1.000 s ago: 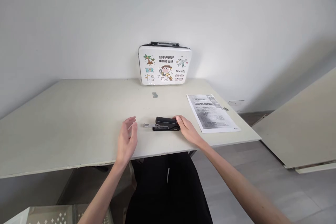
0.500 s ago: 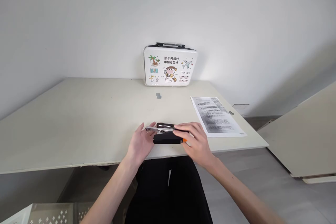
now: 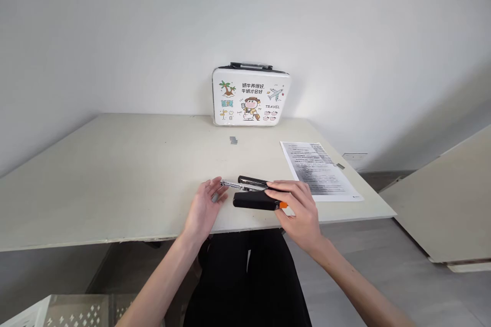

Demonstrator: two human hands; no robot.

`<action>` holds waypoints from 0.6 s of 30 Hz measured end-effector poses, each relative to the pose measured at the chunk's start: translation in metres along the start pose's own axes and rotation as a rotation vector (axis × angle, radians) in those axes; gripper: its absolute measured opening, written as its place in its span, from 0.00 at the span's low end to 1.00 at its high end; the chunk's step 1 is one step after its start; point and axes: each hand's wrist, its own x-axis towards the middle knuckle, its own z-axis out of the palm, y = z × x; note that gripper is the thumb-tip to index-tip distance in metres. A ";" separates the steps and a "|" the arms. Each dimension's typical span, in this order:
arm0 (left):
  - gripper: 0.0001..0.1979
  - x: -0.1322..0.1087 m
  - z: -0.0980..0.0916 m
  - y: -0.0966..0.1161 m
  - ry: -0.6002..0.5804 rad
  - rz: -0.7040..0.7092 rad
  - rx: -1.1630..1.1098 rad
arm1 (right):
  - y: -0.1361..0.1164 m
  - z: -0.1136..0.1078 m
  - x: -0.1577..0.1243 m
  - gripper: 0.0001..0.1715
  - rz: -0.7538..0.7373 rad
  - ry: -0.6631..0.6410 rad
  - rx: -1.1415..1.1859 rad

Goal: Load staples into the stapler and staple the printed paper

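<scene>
A black stapler (image 3: 255,199) with an orange end is lifted just above the table's near edge, swung apart so its metal staple rail (image 3: 235,184) sticks out to the left. My right hand (image 3: 299,209) grips the stapler's right end, fingers wrapped over it. My left hand (image 3: 203,209) is at the tip of the metal rail, fingers loosely curled and touching or nearly touching it. A small strip of staples (image 3: 233,140) lies farther back on the table.
The pale table (image 3: 115,173) stands against a white wall. A white illustrated carry case (image 3: 250,96) stands upright at the back. A printed sheet of paper (image 3: 318,169) lies at the right. A second tabletop (image 3: 452,199) sits at the right, and a perforated bin (image 3: 69,311) sits lower left.
My right hand picked the stapler up off the table and it came apart, showing the rail. My left hand moved in from the left to the rail's tip.
</scene>
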 end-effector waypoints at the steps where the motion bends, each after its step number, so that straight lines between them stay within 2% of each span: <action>1: 0.10 -0.002 -0.003 0.000 0.005 0.031 0.025 | 0.000 0.000 0.000 0.29 0.044 0.014 0.022; 4: 0.16 -0.010 -0.011 -0.001 -0.033 0.158 0.200 | -0.001 0.002 -0.001 0.23 0.204 0.016 0.096; 7: 0.22 -0.016 -0.015 -0.003 -0.044 0.314 0.503 | 0.000 0.010 -0.003 0.15 0.335 -0.004 0.152; 10: 0.24 -0.017 -0.016 -0.007 -0.058 0.497 0.782 | -0.001 0.022 0.000 0.10 0.392 -0.016 0.175; 13: 0.23 -0.012 -0.018 -0.010 -0.123 0.684 0.976 | -0.002 0.037 0.011 0.09 0.422 -0.050 0.213; 15: 0.21 -0.008 -0.019 -0.010 -0.132 0.698 1.003 | 0.000 0.050 0.022 0.10 0.454 -0.088 0.254; 18: 0.21 -0.003 -0.024 -0.004 -0.045 0.543 0.800 | 0.010 0.076 0.040 0.14 0.546 -0.139 0.335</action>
